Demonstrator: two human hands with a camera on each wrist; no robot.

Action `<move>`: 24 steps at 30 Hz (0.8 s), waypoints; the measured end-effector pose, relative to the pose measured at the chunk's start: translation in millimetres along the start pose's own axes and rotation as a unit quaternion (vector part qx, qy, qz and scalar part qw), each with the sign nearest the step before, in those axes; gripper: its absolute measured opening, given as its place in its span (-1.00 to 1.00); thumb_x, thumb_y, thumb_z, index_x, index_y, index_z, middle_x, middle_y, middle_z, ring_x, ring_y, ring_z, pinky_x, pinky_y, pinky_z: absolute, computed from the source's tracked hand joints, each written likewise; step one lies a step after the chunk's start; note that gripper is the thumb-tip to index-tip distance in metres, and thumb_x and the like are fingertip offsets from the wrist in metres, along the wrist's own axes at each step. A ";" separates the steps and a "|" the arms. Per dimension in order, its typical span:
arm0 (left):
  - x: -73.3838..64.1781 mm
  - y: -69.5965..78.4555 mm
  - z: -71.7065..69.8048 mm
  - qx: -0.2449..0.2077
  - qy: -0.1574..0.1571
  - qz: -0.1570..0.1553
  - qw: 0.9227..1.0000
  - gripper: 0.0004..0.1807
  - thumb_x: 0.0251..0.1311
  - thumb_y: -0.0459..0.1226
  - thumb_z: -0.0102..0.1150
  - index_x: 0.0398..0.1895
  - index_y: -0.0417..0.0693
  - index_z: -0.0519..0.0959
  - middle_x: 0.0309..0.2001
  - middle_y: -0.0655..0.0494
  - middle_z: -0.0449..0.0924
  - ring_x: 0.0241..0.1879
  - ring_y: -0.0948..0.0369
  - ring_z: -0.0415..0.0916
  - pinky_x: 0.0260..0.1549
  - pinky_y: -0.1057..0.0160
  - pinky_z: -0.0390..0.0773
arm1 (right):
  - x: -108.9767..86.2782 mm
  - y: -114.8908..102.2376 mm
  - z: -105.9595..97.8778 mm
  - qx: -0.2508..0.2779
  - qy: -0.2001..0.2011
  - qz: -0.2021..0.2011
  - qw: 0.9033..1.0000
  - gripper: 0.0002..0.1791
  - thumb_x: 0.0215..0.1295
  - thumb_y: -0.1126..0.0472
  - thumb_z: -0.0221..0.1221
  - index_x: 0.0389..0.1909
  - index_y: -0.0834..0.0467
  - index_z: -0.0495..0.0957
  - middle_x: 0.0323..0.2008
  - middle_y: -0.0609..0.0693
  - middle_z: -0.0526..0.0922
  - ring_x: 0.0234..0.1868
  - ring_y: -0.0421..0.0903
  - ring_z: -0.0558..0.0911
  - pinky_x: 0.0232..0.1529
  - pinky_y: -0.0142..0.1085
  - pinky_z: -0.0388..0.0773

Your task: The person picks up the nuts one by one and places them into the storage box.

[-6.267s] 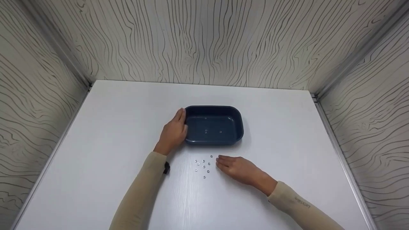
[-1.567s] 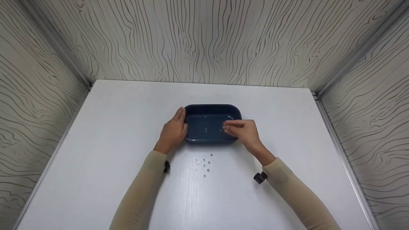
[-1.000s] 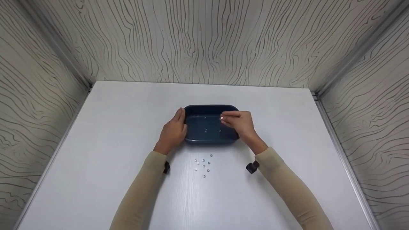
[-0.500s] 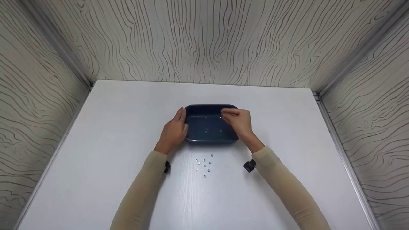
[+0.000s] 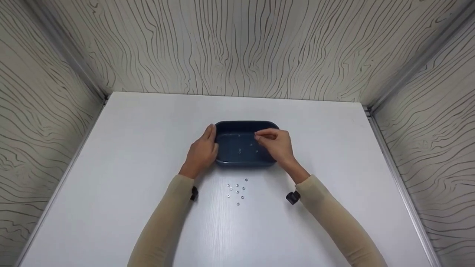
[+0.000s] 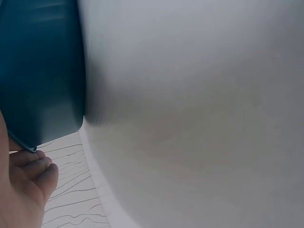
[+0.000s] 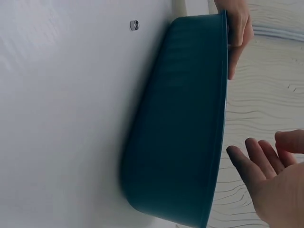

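A dark blue rectangular bin (image 5: 230, 164) stands on the white table, with several small metal nuts (image 5: 251, 144) scattered over its floor. My left hand (image 5: 200, 154) grips the bin's left rim; the left wrist view catches its curled fingertips (image 6: 40, 166) by the rim's corner. Over the right part of the bin hovers my right hand (image 5: 278, 146). Its thumb and fingers are apart in the right wrist view, with nothing visible between them. Several more nuts (image 5: 238, 192) lie loose on the table in front of the bin, and one nut (image 7: 134, 25) shows clearly beside it.
The white table (image 5: 130, 148) is enclosed by wood-grain patterned panels (image 5: 237, 48) at the back and both sides. Metal rails (image 5: 400, 200) run along the table's side edges. A black device (image 5: 292, 197) is strapped at the right wrist.
My right hand carried a nut in over the bin and let it go; one more nut now rests on the bin floor. The left hand, bin and table nuts hold their places.
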State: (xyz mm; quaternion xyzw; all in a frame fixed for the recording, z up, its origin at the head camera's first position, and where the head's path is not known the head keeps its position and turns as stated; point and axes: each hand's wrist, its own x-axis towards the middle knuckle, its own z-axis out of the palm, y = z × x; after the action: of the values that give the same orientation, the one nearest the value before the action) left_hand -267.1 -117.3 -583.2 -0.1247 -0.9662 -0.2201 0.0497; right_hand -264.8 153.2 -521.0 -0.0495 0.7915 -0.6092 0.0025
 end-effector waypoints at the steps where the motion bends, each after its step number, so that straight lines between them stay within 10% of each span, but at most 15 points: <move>1: 0.2 0.0 -0.2 0.001 0.001 -0.001 1.000 -0.31 0.55 -0.21 -0.20 0.66 -0.29 0.07 0.66 -0.20 0.13 0.60 -0.06 0.26 0.49 -0.04 0.43 | -2.4 -0.9 0.8 -0.008 -0.002 -0.012 1.000 -0.77 0.31 0.33 0.40 -0.04 0.29 0.78 -0.02 0.24 0.81 0.01 0.10 0.81 -0.09 -0.51 0.72; 24: 0.7 0.9 1.7 0.008 -0.007 -0.011 1.000 -0.29 0.53 -0.18 -0.27 0.67 -0.27 0.04 0.68 -0.18 0.10 0.59 -0.05 0.27 0.49 -0.01 0.43 | -59.8 0.3 -1.8 -0.091 -0.098 -0.155 0.979 -0.83 0.28 0.22 0.45 -0.12 0.02 0.80 -0.11 -0.03 0.81 -0.06 -0.11 0.79 0.04 -0.12 0.79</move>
State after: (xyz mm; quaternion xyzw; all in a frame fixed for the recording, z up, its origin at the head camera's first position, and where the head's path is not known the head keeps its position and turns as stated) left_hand -267.7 -115.6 -584.3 -0.1146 -0.9697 -0.2118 0.0419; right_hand -205.5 159.9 -524.2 -0.2309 0.8224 -0.5195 -0.0191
